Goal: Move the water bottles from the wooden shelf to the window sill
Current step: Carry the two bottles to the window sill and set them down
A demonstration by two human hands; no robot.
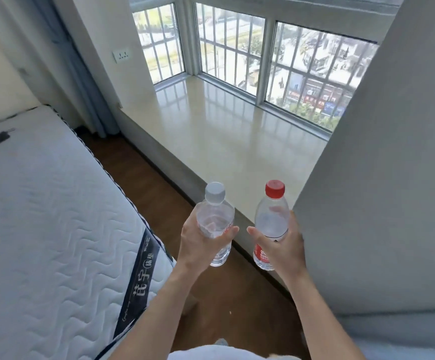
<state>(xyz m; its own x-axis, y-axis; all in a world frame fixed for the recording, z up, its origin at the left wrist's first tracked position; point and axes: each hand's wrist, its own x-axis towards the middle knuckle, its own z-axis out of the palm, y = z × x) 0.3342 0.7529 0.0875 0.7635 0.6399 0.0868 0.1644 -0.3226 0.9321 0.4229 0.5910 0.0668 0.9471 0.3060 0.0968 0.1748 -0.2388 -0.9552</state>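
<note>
both bottles held in the air just short of the window sill (pixel 211 131) near edge, over the floor. risk: set too close to that edge, either could tip off. left hand (pixel 200 240) fingers wrap the white-cap bottle (pixel 215 222); right hand (pixel 281 242) fingers wrap the red-cap bottle (pixel 271 219). both arms reach forward, bottles roughly upright, near each other.

Head-worn view, forward and down, window sill (pixel 211 131) near, edges seemingly bowed
</note>
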